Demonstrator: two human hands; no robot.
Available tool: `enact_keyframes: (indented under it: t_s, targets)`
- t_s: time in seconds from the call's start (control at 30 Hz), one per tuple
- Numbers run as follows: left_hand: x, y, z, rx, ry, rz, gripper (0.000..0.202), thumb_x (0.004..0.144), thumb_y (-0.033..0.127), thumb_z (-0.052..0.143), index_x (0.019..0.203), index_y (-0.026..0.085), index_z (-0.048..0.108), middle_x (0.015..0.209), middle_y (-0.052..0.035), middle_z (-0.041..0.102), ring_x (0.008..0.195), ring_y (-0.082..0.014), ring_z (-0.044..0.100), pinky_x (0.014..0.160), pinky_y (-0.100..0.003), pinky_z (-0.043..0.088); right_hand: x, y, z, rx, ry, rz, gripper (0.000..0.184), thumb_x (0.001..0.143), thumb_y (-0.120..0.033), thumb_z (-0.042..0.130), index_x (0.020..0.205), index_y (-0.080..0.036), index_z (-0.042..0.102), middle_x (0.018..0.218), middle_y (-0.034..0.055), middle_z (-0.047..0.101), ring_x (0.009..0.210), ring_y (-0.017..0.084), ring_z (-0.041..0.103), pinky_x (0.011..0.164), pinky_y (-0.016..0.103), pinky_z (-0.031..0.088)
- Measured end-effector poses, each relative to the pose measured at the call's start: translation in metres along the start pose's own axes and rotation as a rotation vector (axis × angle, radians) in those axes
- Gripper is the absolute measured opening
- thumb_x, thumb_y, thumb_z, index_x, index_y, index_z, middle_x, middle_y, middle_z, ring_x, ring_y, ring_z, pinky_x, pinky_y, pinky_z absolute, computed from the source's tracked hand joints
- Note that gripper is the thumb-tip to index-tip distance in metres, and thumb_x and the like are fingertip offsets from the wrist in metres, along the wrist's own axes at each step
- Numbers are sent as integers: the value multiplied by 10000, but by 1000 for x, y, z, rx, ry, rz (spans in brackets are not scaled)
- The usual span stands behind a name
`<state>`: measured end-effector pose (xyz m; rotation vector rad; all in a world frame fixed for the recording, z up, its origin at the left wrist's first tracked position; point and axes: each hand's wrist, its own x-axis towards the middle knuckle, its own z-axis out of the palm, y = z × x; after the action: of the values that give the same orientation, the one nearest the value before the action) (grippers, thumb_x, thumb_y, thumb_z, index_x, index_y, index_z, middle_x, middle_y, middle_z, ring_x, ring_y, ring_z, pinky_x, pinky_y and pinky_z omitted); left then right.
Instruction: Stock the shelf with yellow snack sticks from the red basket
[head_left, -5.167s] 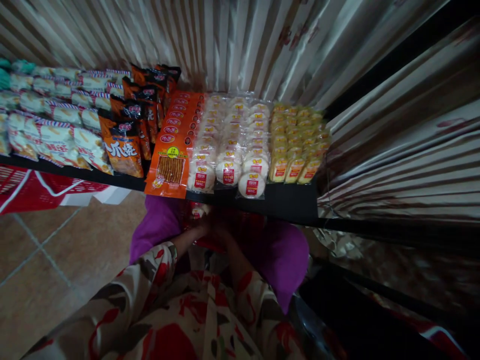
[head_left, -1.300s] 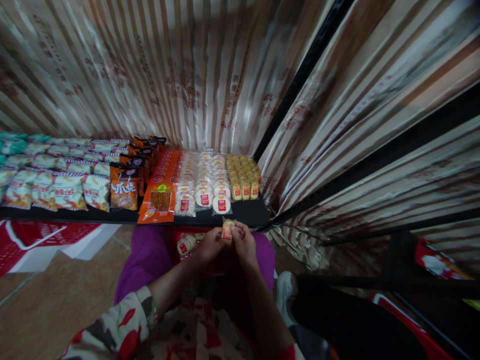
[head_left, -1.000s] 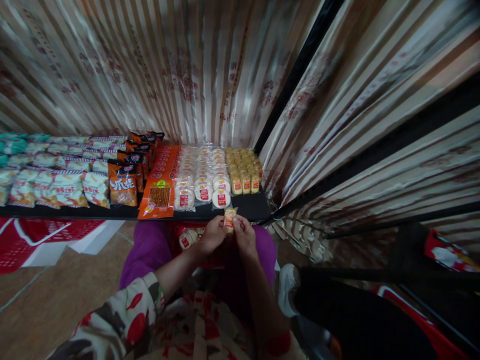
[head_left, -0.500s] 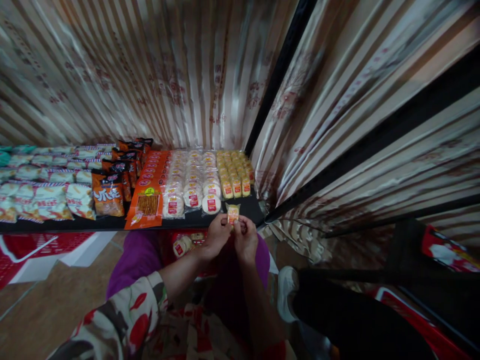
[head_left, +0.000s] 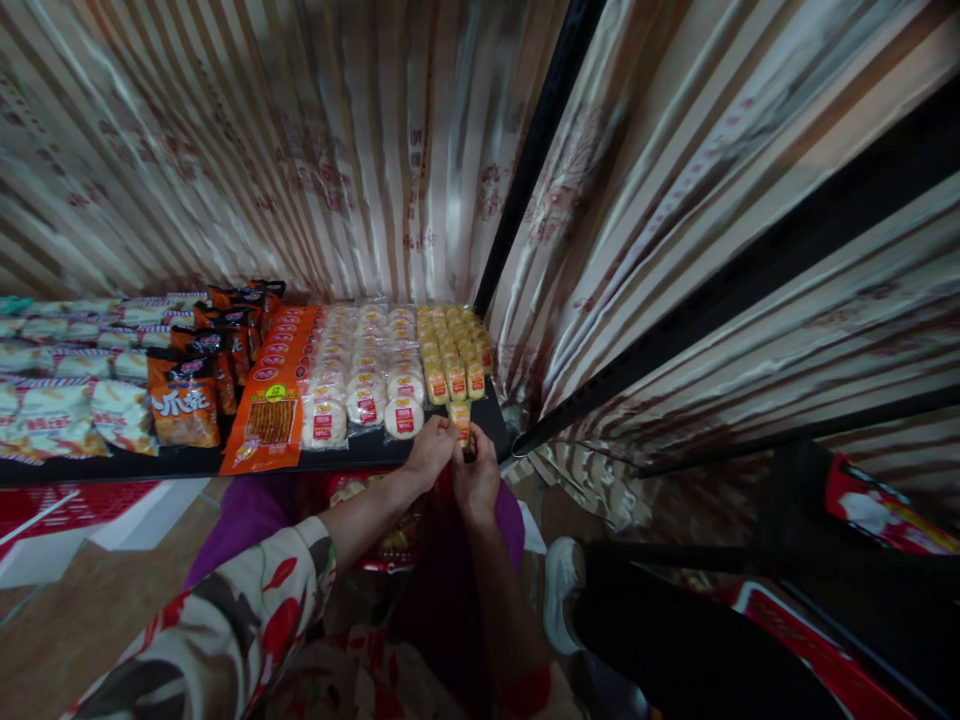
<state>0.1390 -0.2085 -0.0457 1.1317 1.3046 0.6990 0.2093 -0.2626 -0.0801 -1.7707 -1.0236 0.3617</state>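
Note:
A small yellow snack packet point(head_left: 460, 418) with a red label is pinched between my left hand point(head_left: 430, 452) and my right hand point(head_left: 474, 476), fingers of both closed on it. It hovers at the front edge of the black shelf point(head_left: 491, 415), just before the rows of like yellow packets point(head_left: 452, 348). Left of those lie rows of round white cakes point(head_left: 366, 375) in clear wrap.
Orange flat packs point(head_left: 272, 385), dark-orange bags point(head_left: 201, 375) and pale snack bags point(head_left: 60, 395) fill the shelf leftwards. A red basket point(head_left: 375, 520) with packets sits on my purple-clad lap. Striped curtain backs the shelf; a black post point(head_left: 536, 150) rises right. Another red basket point(head_left: 45, 500) stands lower left.
Both hands came up from the basket on my lap holding the yellow packet and carried it forward to the shelf's front edge by the yellow rows.

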Motion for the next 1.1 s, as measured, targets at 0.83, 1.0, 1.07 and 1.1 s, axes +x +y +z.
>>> enact_keyframes:
  t_s: [0.83,1.0,1.07,1.1]
  targets:
    - [32,39,33,418,-62,171,157,764,170,526,825,137,667,802,-72,676,765,-190,608,707,-259,430,40,6,5,-91,176,-24,508,833,-276,388,1310,-112,447,1270,191,526,1187,266,494,1003,416,387]
    - [39,52,40,510,-45,179,244,806,196,510,993,115,644,907,-105,690,838,-205,627,769,-278,451,54,8,8,-113,219,-97,492,849,-280,409,1311,-114,443,1281,194,533,1202,258,495,1004,408,395]
    - [39,59,39,527,-29,184,345,829,250,513,1146,130,578,949,-96,689,859,-204,632,788,-285,459,58,11,11,-122,259,-102,471,856,-272,402,1299,-120,453,1271,187,547,1197,251,503,993,411,407]
    - [39,62,38,537,-26,192,389,842,285,509,1204,146,539,963,-86,688,863,-200,634,793,-287,462,60,13,12,-124,279,-104,462,859,-265,395,1294,-122,457,1268,183,552,1196,248,506,990,413,410]
